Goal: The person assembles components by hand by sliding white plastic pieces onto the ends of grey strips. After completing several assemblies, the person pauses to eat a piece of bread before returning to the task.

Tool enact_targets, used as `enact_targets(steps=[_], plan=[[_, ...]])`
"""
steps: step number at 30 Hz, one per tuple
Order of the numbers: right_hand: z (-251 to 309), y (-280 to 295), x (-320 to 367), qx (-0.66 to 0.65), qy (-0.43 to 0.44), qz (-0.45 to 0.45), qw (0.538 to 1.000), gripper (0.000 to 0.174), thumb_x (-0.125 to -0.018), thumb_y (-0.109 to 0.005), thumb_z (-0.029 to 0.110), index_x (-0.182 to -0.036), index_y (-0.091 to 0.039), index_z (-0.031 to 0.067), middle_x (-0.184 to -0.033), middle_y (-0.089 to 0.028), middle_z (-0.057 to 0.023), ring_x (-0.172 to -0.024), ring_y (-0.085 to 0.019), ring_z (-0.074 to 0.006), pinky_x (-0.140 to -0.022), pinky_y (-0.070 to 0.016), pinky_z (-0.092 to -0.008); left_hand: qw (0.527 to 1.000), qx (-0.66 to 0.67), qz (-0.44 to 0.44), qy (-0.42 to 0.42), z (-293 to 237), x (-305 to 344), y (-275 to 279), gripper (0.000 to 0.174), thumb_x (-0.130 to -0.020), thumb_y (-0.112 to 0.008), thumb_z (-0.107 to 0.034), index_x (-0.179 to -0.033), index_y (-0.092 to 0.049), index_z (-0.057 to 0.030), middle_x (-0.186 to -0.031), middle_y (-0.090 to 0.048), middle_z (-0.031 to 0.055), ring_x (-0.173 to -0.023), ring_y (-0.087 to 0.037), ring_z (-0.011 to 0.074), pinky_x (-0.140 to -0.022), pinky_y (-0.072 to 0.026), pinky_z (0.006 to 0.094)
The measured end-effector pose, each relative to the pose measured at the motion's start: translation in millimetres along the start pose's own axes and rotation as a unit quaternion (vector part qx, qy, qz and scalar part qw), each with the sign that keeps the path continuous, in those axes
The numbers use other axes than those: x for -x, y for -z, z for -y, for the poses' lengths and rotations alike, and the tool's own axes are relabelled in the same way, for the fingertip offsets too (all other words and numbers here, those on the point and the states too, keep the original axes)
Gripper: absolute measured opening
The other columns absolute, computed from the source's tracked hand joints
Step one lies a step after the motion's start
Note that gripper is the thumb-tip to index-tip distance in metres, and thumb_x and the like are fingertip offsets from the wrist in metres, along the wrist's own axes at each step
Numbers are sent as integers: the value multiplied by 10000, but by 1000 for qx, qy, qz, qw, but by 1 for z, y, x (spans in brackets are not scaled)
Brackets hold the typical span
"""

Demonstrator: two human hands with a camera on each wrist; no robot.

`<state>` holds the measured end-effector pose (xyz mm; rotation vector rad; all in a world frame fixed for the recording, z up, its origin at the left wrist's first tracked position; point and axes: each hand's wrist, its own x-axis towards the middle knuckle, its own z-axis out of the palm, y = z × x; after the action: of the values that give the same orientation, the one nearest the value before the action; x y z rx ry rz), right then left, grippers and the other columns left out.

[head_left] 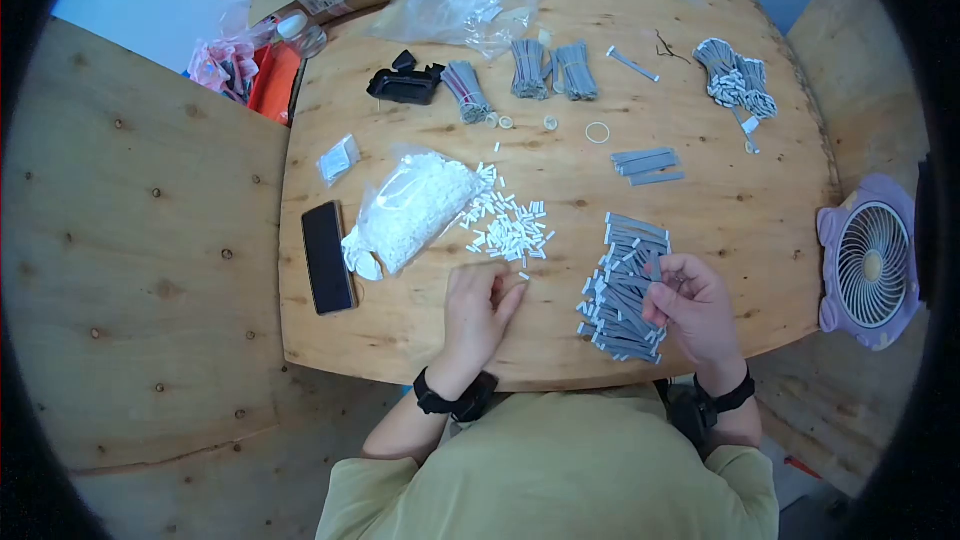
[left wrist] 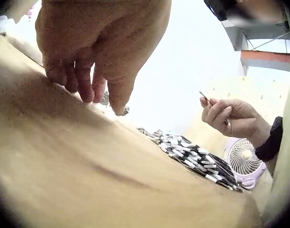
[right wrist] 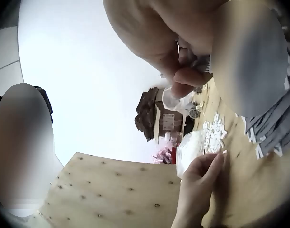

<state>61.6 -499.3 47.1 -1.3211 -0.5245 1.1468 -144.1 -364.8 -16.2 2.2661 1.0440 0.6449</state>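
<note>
My right hand pinches a short grey flat ribbon cable between thumb and fingers, above a heap of similar cables with white ends. In the left wrist view the pinched cable shows as a thin strip rising from the fingertips. My left hand is at the near side of a scatter of small white tubular pieces, its fingers bent down to the tabletop and the thumb apart from them. One loose white piece lies by its fingertips.
A clear bag of white pieces and a phone lie to the left. Several grey cables, tied bundles and a black tray are farther back. A purple fan stands at the right edge.
</note>
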Motion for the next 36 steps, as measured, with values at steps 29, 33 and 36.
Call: enact_targets(steps=[29,33,36], plan=[[37,-28,-9,31,-39,111,993,74,-814,-523,42,-877,-492,18,-703,-494,23,-577,-473,-31,-518,-407,-176,754,591,222,182,-48,-42,40,120,-837,-510,-61,-951,-514,-24,-844,-538,23,-751,-514,79,-661,-430,211],[45,-29,-11,54,-64,133,988,85,-810,-530,39,-881,-490,16,-718,-499,23,-601,-474,-23,-523,-401,-164,743,610,237,137,-64,-51,46,117,-843,-496,-50,-956,-495,-21,-868,-540,35,-786,-546,97,-671,-444,215],[48,-29,-11,47,-60,137,988,80,-808,-540,46,-870,-497,23,-728,-503,23,-604,-473,-18,-524,-398,-158,754,601,223,144,-74,-56,47,117,-829,-498,-14,-945,-496,-2,-844,-566,84,-777,-573,142,-667,-471,228]])
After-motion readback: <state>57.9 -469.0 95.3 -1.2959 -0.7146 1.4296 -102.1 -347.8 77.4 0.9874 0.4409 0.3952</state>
